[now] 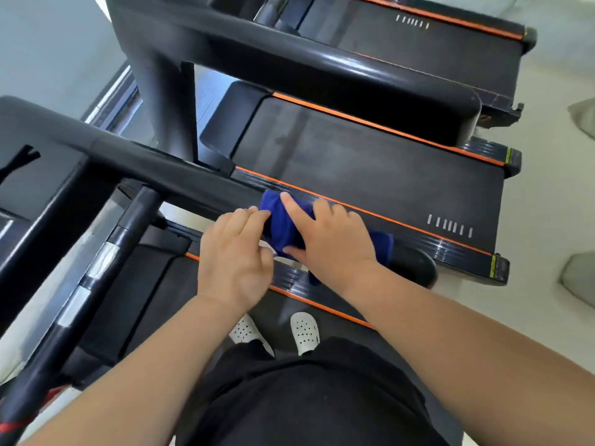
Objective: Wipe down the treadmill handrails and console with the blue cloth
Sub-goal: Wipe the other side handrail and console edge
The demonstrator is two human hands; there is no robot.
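On the treadmill (145,284), the right handrail (193,185) carries the soft, light blue cloth (283,225), draped midway. The right hand (331,243) lies spread on it; left hand (231,255) fingers reach its edge, grip unclear. It looks best held wrapped round the rail.

No word, brand or number can be read anywhere. The neighbouring treadmill's belt carries only a row of short white bars (449,226) at right of centre, and the farther belt a like row (412,22) at the top. Small yellow-green stickers (493,266) on the rear end caps at right are too small to read.
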